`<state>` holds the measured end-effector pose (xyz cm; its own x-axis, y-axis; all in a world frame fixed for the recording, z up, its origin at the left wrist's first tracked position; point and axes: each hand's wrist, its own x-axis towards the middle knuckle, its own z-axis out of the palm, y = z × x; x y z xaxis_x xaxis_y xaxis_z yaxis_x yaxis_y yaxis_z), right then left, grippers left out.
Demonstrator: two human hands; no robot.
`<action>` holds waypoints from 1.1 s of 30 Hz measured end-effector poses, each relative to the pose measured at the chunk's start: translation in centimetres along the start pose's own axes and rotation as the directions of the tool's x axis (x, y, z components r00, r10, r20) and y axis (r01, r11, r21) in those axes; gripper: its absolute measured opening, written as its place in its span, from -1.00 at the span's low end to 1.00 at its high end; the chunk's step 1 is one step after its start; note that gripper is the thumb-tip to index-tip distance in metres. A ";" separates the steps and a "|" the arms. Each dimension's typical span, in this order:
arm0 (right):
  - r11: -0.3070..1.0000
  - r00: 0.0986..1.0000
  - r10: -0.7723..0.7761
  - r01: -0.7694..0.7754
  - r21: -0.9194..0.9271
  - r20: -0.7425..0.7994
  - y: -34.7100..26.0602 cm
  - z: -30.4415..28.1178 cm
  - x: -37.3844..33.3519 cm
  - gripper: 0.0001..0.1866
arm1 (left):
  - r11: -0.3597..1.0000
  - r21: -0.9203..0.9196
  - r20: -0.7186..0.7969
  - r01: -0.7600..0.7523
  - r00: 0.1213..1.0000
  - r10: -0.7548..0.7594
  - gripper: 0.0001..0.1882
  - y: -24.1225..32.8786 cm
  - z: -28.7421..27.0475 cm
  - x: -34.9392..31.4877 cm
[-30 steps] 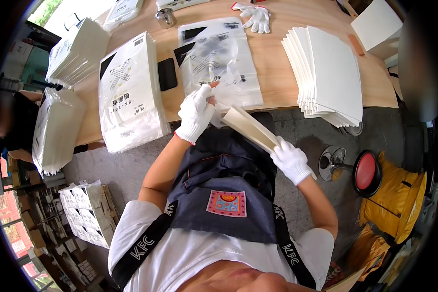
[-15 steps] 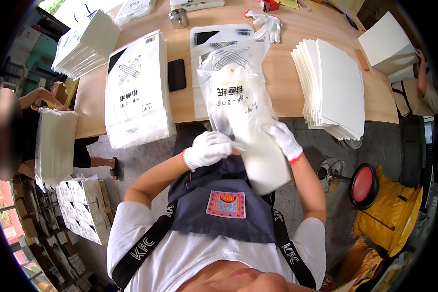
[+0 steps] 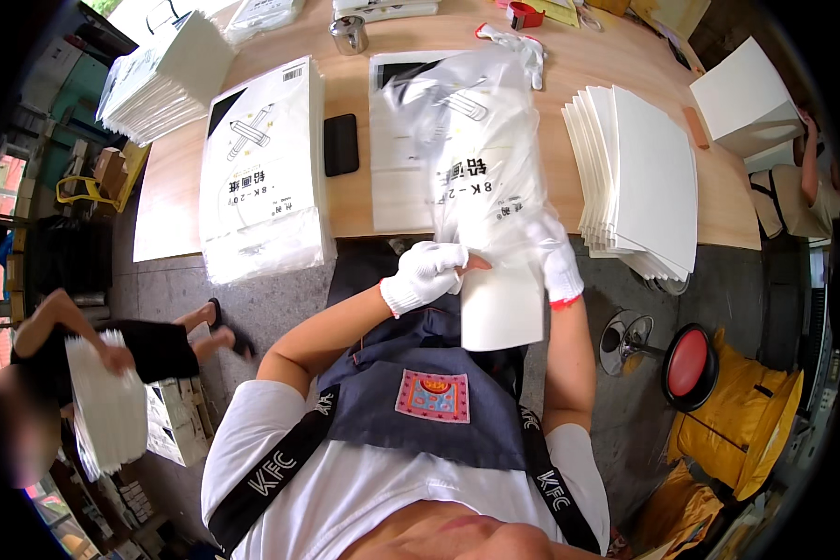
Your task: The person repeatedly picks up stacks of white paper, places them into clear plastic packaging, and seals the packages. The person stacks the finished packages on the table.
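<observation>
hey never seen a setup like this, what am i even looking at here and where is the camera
There's no machine here: you see a person's own gloved hands. A wide fisheye camera on their head looks down, so straight edges bend near the rim and the forearms come in from below.

The left hand grips near the open end of a printed clear bag, and the right hand holds its side. White sheets stick out toward the person.

On the table, left to right, are a bagged paper pile, a black phone and a fanned stack of white paper.
</observation>
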<state>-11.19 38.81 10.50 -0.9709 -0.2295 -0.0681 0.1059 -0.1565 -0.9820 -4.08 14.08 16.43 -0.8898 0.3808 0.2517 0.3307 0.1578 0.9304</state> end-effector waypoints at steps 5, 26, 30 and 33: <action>0.261 0.990 -0.097 0.126 -0.957 0.104 -4.6 7.3 1.3 -0.66 | 0.937 0.189 0.041 -0.294 0.956 0.292 -0.71 3.3 2.5 4.2; -0.064 0.994 -0.021 -0.104 -0.993 -0.103 0.2 3.4 -10.3 -0.68 | 0.806 0.584 -0.091 -0.092 0.980 0.177 -0.60 -7.2 0.4 -9.5; -0.079 0.998 0.062 0.036 -0.996 0.031 -0.9 5.6 -11.4 -0.59 | 0.787 0.445 -0.564 0.428 0.816 -0.125 -0.82 -9.6 -1.5 -14.9; -0.092 0.989 0.098 0.118 -0.989 0.109 -2.6 6.8 -13.6 -0.65 | 0.776 -0.597 -0.593 0.202 0.541 -0.597 -0.93 -5.0 0.9 -16.9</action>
<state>3.21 35.82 15.21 -0.9266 -0.3473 -0.1444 -0.3369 0.9370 -0.0920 9.59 7.62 7.26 -0.8651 -0.4282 -0.2611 -0.1107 -0.3448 0.9321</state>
